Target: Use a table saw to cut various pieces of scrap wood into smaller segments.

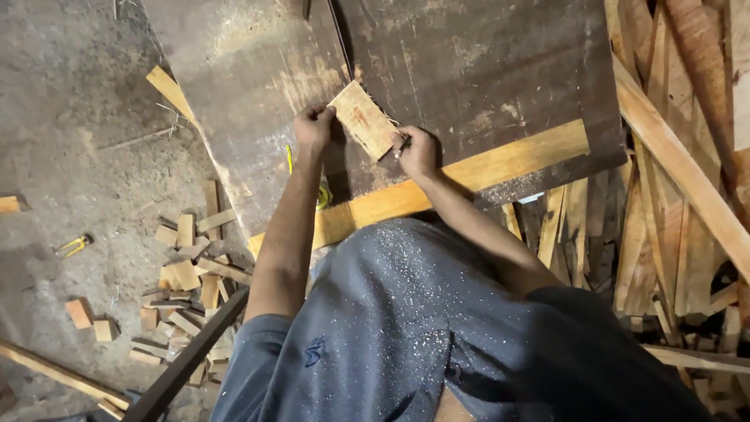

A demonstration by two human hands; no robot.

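Note:
A small rough-edged wooden board piece [362,119] lies tilted on a dark, worn work table [484,70]. My left hand [314,126] grips its near-left edge with fingers closed. My right hand [417,151] rests at the piece's right corner and pinches a thin dark pencil-like tool [403,146] against the wood. My grey shirt is dusted with sawdust.
A light wooden strip [484,168] runs along the table's near edge. A yellow tape measure [323,194] sits under my left forearm. Long planks and offcuts [672,180] are stacked at right. Several small wood blocks [187,273] litter the concrete floor at left, with a yellow-handled tool [74,246].

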